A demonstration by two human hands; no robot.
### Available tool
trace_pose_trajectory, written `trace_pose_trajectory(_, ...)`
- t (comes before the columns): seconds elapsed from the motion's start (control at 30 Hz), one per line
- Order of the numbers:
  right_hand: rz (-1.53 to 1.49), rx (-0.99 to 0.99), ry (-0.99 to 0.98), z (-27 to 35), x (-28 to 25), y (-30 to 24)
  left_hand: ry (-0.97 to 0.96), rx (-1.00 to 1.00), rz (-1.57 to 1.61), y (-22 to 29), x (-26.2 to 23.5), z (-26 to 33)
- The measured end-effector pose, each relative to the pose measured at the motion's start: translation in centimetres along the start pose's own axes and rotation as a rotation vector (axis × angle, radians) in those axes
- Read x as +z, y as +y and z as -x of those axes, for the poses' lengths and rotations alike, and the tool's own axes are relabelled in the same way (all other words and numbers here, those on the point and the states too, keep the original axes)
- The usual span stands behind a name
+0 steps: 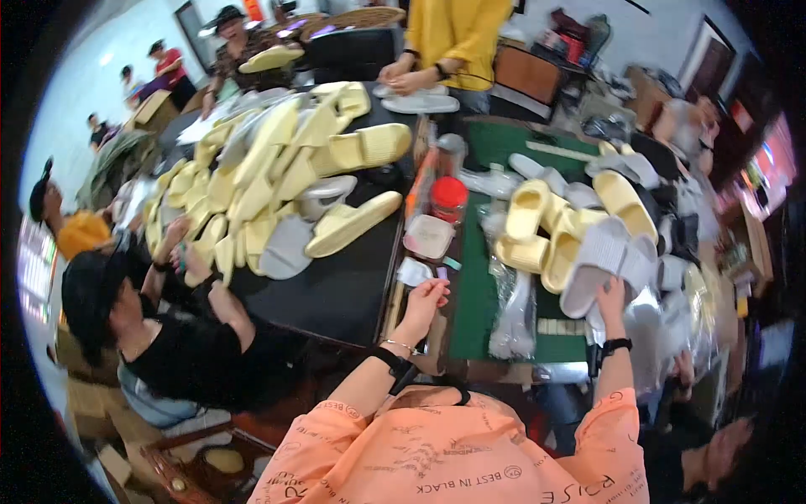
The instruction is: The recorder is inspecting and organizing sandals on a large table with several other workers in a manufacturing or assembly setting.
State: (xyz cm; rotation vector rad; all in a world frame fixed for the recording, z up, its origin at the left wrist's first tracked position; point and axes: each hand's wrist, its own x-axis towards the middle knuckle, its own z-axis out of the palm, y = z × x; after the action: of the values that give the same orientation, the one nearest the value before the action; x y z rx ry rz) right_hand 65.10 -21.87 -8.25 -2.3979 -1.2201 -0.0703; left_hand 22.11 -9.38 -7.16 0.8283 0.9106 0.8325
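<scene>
The person in the orange shirt is reaching both arms out over the near edge of the table (353, 294). The left hand (426, 298) is pinching its fingers closed around a small pale piece (438, 284), hard to make out, just above the near edge where the black top is meeting the green mat (478, 294). The right hand (611, 296) is gripping the heel end of a white slipper (600, 265), which is lying on the right part of the table against a heap of other footwear.

Just beyond the white slipper, pale yellow slippers (537, 227) are lying touching one another, with grey and white ones behind them toward the far right corner. A clear plastic bag (510, 302) is lying on the green mat between the two hands. Farther in from the left hand, a square white container (429, 237) is sitting just beside a jar with a red lid (448, 198).

A large pile of yellow slippers (277, 168) is covering the far left part of the black top. At the left edge, a person in a black cap and black top (168, 336) is reaching into that pile. At the far edge, a person in a yellow top (457, 34) is resting both hands on white soles (420, 102).
</scene>
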Motion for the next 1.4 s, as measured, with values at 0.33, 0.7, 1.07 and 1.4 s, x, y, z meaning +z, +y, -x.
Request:
trace_pose_trajectory(0.33, -0.03, 0.124, -0.086, 0.8, 4.5, 2.5, 0.534, 0.179, 0.033, 5.9, -10.6, 1.6)
trace_pose_trajectory(0.7, -0.373, 0.108, 0.317, 5.9, 7.4, -3.0, 0.977, 0.429, -0.256, 7.8, -22.4, -2.9)
trace_pose_trajectory(1.07, -0.697, -0.117, -0.12, 7.3, 9.2, -16.0, 0.784, 0.205, -0.438, 10.6, -20.2, -2.3)
trace_pose_trajectory(1.4, -0.687, -0.236, -0.289, 10.4, 5.7, -25.3, 0.953, 0.429, -0.549, 20.9, -25.2, -2.5)
